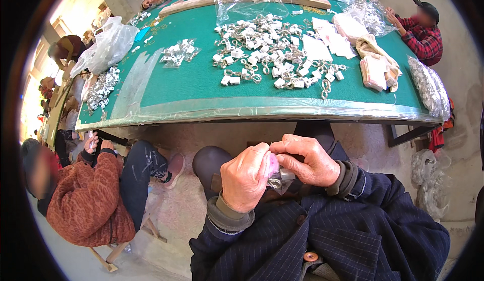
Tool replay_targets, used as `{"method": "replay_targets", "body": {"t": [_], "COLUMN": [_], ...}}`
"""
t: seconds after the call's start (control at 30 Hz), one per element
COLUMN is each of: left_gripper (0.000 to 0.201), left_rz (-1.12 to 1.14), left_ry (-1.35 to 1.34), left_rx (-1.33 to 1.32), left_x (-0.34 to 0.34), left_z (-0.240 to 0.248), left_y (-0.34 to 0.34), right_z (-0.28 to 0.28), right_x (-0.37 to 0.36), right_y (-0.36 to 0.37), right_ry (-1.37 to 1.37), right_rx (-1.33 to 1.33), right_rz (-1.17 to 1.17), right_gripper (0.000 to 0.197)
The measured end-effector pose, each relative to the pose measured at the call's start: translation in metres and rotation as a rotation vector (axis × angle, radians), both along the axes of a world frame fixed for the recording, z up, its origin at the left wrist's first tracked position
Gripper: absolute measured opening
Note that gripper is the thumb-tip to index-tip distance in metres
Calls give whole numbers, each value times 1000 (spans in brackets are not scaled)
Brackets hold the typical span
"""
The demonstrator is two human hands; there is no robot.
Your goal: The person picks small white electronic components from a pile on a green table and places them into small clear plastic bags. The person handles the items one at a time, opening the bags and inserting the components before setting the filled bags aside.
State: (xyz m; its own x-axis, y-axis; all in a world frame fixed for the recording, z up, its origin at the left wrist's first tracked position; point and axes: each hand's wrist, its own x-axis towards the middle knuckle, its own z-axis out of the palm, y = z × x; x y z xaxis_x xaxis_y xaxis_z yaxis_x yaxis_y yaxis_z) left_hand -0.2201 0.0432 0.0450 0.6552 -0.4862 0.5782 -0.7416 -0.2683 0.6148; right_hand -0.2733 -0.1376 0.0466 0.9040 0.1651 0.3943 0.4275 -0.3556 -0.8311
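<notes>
I see my left hand (245, 180) and right hand (308, 161) close over my lap, fingers curled shut, pinching a small clear bag (282, 179) with a metal ring between them. Beyond lies the green table (176, 81), heaped with metal clips (267, 49); far right, white cards (343, 34).

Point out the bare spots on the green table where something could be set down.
The widest bare patch of the green table lies along the near edge, between the small bagged bundle and the big pile of metal pieces. A narrower strip runs below that pile. The right side is crowded with paper stacks and bags; both hands work below the table.
</notes>
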Motion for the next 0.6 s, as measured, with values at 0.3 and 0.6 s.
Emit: {"method": "replay_targets", "body": {"t": [0.3, 0.6], "left_gripper": [11, 6], "left_rz": [69, 14], "left_ry": [65, 770], "left_rx": [15, -577], "left_x": [-3, 15], "left_z": [-24, 15], "left_y": [5, 116], "right_z": [0, -11], "right_x": [3, -7], "right_y": [6, 0], "right_ry": [30, 296], "right_rx": [-52, 270], "right_rz": [71, 94], "right_gripper": [21, 20]}}
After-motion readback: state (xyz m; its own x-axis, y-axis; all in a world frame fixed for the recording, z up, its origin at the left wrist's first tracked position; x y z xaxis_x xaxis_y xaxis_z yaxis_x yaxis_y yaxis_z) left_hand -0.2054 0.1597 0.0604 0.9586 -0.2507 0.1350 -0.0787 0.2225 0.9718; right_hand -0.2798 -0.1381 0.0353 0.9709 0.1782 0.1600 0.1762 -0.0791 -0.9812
